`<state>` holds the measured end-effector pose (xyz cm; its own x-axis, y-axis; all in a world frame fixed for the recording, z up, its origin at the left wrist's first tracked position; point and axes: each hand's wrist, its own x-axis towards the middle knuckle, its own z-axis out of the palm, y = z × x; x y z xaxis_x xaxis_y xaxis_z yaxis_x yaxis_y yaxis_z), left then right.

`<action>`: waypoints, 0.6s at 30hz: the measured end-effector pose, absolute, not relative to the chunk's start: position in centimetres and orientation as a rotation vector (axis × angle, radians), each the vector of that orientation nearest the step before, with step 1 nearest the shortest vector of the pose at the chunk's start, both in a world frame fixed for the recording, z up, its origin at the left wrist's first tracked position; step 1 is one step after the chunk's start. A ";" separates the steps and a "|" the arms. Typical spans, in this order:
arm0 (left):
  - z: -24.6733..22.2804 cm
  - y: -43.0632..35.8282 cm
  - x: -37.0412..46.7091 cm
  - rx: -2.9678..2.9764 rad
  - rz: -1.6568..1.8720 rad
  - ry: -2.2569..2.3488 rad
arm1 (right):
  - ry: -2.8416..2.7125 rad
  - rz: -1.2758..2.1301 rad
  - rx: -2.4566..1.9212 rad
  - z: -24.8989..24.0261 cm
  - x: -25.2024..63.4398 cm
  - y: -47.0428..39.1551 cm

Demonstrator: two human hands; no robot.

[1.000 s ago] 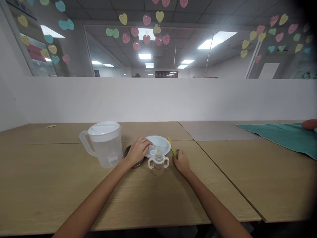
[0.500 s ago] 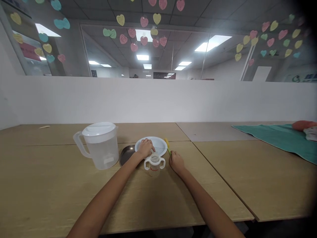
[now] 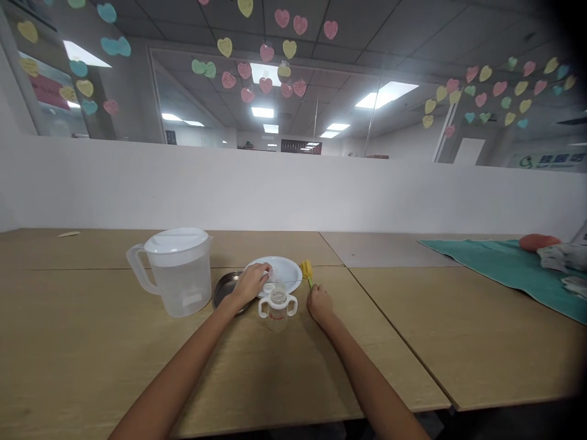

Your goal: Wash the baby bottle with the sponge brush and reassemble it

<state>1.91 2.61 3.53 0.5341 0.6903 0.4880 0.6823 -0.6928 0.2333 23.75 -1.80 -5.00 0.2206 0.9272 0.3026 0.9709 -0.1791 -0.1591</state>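
Note:
My left hand (image 3: 252, 282) is over the left side of a white plate (image 3: 290, 269), its fingers closed on a small clear cap (image 3: 274, 274). A white ring-shaped piece (image 3: 268, 287) lies by the plate's front rim. Just in front of the plate stands an uncapped clear baby bottle (image 3: 277, 315) with two white side handles. To the right of the bottle, my right hand (image 3: 320, 303) grips the thin green handle of a bottle brush (image 3: 307, 269). Its yellow sponge head points away from me, beside the plate's right rim.
A lidded translucent pitcher (image 3: 181, 275) stands on the left. Between it and the plate is a round metal dish (image 3: 221, 292), partly behind my left forearm. At right lies a green cloth (image 3: 486, 260) with an orange-red item (image 3: 539, 242) on it. A white wall (image 3: 275, 189) rises behind the table.
My left hand has drawn slightly left, and the clear cap now shows at its fingertips. The brush's yellow head has turned and looks wider. The whole view has swung a little to the right.

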 end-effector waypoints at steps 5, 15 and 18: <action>1.8 2.3 0.2 2.284 1.256 1.199 | -1.528 -0.268 -2.130 -5.7 25.3 -1.4; -1.7 2.5 -1.0 1.741 1.600 1.211 | -1.361 -0.354 -1.745 -1.6 24.9 -1.9; -2.4 2.6 -1.2 1.673 1.574 1.218 | -1.500 -0.321 -1.558 -0.2 23.2 -1.8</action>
<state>-1.19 2.56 -2.42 -0.0883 0.8716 0.4823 0.2482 -0.4497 0.8580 23.18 -1.84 -0.22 0.2233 0.6510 0.7255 0.8911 0.1653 -0.4226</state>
